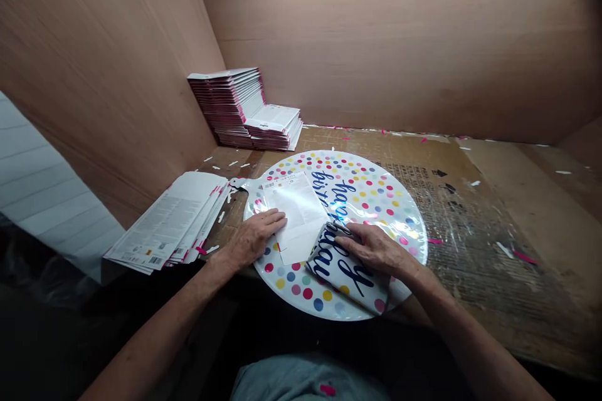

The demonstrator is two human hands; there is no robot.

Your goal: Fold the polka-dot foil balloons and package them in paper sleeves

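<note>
A round, flat foil balloon (385,200) with coloured dots and dark "happy birthday" lettering lies at the front edge of the cardboard surface. On its left part rests an opened white card sleeve (297,216). My left hand (258,237) lies at the sleeve's left edge, fingers extended over the balloon and card. Beside the sleeve's right edge, my right hand (371,247) grips a folded foil balloon (345,272) with similar lettering, thumb and fingers closed on its upper part. The folded piece lies over the round balloon, its left corner by the sleeve.
Printed white sleeves (164,225) lie fanned at the left. Folded card sleeves stand in a tall stack (226,106) beside a lower stack (277,122) in the back corner. Cardboard walls (376,37) rise behind and left. White and pink scraps dot the surface (470,269).
</note>
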